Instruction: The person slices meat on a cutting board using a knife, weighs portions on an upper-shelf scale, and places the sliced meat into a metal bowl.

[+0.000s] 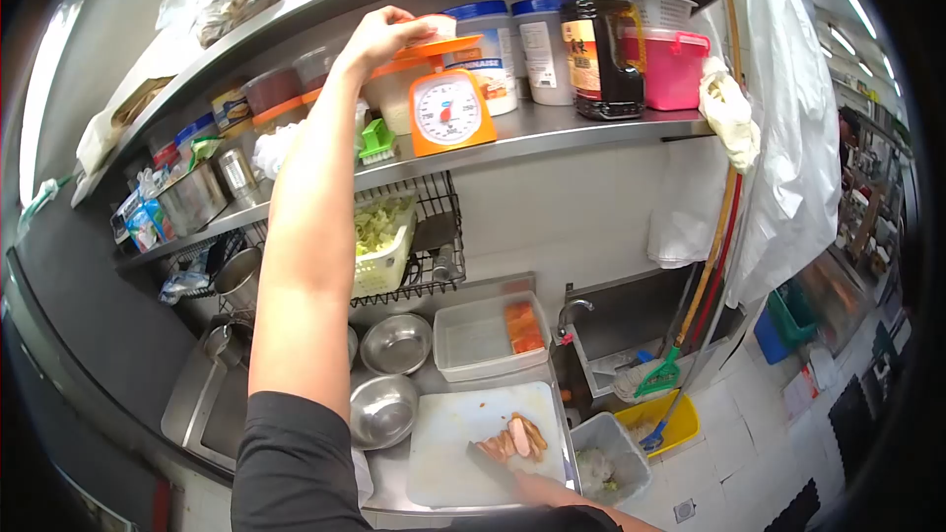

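My left hand (pixel 384 34) is raised to the shelf, its fingers closed at the edge of a pinkish piece of meat (pixel 434 30) on the orange pan of a kitchen scale (pixel 448 113). Part of that piece is hidden by the fingers. Low in the view, my right hand (pixel 542 490) grips a knife (pixel 490 465), whose blade lies over a white cutting board (pixel 448 463). Its handle is mostly covered by the hand. Just beyond the blade, several cut pieces of browned meat (pixel 519 436) sit on the board.
Tubs, a dark sauce bottle (pixel 603 49) and a pink container (pixel 665 69) line the shelf (pixel 572 123). Beneath hangs a wire rack with a basket of chopped greens (pixel 379 246). Metal bowls (pixel 396 343) and a plastic tray (pixel 473 335) stand behind the board; a sink (pixel 631 335) is at right.
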`<state>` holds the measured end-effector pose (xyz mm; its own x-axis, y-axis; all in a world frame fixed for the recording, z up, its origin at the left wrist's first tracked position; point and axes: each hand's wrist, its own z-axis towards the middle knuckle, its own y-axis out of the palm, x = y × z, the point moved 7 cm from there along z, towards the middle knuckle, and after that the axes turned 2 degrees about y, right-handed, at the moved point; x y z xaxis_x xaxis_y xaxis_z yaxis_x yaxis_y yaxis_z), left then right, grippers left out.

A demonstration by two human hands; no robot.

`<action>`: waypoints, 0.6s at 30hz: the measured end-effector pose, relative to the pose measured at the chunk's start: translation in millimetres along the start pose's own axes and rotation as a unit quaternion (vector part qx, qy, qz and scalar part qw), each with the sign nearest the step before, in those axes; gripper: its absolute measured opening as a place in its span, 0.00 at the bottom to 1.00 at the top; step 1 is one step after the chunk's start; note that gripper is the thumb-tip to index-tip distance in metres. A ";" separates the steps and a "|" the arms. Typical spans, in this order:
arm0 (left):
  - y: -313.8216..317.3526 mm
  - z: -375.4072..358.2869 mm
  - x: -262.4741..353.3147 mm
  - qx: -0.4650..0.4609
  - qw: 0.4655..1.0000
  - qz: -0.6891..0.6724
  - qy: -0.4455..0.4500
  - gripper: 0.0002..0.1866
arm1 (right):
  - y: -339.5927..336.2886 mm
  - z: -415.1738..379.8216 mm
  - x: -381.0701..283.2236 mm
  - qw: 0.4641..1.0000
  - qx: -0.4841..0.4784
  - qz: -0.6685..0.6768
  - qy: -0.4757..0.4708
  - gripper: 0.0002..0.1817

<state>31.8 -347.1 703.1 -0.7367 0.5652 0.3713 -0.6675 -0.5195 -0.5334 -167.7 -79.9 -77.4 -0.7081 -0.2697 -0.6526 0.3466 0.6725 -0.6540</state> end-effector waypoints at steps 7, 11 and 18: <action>3.2 -9.5 5.9 -0.049 0.998 0.002 -0.047 0.35 | -2.0 -3.2 2.3 1.000 0.003 0.005 -0.018 0.20; 4.5 -8.7 5.0 -0.072 0.997 0.023 -0.027 0.37 | -4.0 -3.8 -0.1 1.000 -0.006 0.006 -0.017 0.20; -1.9 1.1 4.4 -0.078 0.996 0.048 0.002 0.41 | -12.1 -11.0 -7.1 1.000 -0.016 0.009 -0.003 0.20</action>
<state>29.7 -344.3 706.6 -0.7954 0.5208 0.3099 -0.5687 -0.4649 -0.6786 -173.6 -78.6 -60.6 -0.6984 -0.2621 -0.6660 0.3389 0.6984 -0.6304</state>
